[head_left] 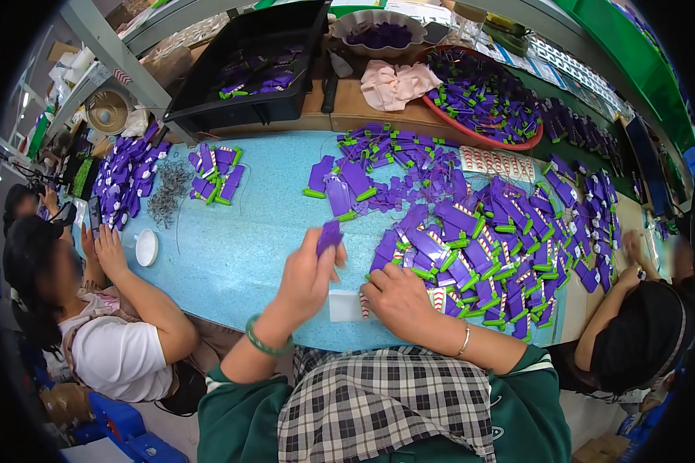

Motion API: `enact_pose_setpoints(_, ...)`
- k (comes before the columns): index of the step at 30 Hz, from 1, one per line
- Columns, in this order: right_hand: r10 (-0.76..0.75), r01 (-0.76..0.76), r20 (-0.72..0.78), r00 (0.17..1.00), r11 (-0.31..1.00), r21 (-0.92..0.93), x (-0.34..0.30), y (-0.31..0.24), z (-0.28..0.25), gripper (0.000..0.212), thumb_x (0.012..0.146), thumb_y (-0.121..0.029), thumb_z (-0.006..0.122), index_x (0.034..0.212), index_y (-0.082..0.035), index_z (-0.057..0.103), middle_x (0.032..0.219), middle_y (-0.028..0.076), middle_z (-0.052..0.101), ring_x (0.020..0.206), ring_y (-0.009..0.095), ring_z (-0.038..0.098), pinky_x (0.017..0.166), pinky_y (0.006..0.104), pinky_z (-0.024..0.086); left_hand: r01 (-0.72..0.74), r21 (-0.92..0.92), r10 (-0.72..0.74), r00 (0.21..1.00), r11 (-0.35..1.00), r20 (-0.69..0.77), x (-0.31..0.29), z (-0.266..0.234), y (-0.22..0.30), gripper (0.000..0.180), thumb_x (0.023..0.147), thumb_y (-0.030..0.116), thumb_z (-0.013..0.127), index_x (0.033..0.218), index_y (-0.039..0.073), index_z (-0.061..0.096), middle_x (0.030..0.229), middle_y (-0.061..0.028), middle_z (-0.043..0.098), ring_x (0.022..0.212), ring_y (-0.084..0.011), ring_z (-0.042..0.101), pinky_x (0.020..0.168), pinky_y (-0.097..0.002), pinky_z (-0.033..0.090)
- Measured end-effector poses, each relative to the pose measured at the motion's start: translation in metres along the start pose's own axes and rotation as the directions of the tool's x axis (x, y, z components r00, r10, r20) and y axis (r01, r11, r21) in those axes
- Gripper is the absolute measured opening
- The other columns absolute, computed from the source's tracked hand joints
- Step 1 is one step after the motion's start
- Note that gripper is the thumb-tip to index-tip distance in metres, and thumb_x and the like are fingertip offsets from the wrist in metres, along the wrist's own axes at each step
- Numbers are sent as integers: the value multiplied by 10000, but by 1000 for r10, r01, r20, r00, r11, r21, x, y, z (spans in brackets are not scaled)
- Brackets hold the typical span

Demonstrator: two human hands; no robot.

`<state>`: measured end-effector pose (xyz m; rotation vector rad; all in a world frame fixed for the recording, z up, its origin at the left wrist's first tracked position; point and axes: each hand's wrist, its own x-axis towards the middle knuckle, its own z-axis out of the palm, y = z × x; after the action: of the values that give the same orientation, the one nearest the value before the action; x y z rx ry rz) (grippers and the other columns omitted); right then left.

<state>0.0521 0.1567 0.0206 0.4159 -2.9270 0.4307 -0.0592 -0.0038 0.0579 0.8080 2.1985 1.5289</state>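
Observation:
My left hand (305,272) is raised over the blue table mat and pinches a flat purple plastic piece (329,236). To its right, my right hand (403,299) lies low over a white sticker sheet (347,307) with red-and-white striped stickers. Its fingers are bent together at the sheet; whatever is between the fingertips is hidden. Just beyond that hand spreads a big heap of purple pieces (483,251) with green ends, many bearing striped stickers. A few purple-and-green pieces (338,197) lie farther off, ahead of my left hand.
Behind the mat (239,270) stand a black bin (247,116), a pink cloth (394,83) and a red basin (517,143) of purple pieces. A second sticker sheet (496,163) lies beyond the heap. Co-workers sit left (123,347) and right (633,336), near a white lid (147,248) and tangled wires (170,189).

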Motion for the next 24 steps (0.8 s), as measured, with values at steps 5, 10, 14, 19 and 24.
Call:
enact_pose_setpoints(5, -3, 18, -124, 992, 992, 123, -3, 5, 7, 87, 750, -161, 660, 814, -117, 621, 841, 17, 550, 833, 208, 536, 676, 348, 415, 211, -576, -208, 975, 790, 73, -51, 34, -35, 193, 992, 58, 363, 1178, 11, 383, 974, -81, 544, 898, -143, 578, 701, -281, 573)
enact_pose_setpoints(10, -4, 44, -178, 984, 975, 216, -2, 11, 13, 99, 728, -111, 678, 822, -119, 646, 834, 12, 596, 857, 200, 558, 679, 342, 413, 216, -604, -221, 973, 767, 67, -58, 43, -53, 215, 989, 59, 369, 1203, 44, 366, 1015, -89, 535, 947, -184, 580, 777, -342, 574)
enact_pose_setpoints(14, -34, 102, -254, 967, 959, 263, 0, 14, 18, 129, 722, -81, 688, 843, -115, 659, 804, 8, 613, 844, 197, 574, 678, 343, 412, 245, -623, -247, 965, 743, 85, -55, 44, -52, 217, 984, 40, 364, 1200, 25, 370, 1029, -89, 521, 954, -179, 571, 793, -338, 574)
enact_pose_setpoints(19, -2, 108, -243, 970, 900, 423, 3, 17, 8, 144, 726, -59, 725, 845, -91, 650, 813, 19, 619, 831, 197, 588, 703, 332, 429, 247, -656, -267, 961, 713, 73, -56, 46, -53, 226, 981, 38, 372, 1205, 15, 375, 1032, -88, 514, 959, -177, 565, 774, -330, 570)
enact_pose_setpoints(24, 268, -190, 168, 949, 59, 980, -2, 23, -3, 167, 798, 63, 677, 930, -12, 609, 888, 50, 643, 880, 128, 610, 813, 280, 502, 269, -754, -297, 949, 599, 103, -53, 39, -53, 247, 957, 56, 472, 1198, 4, 460, 950, -72, 569, 872, -150, 593, 700, -291, 543)
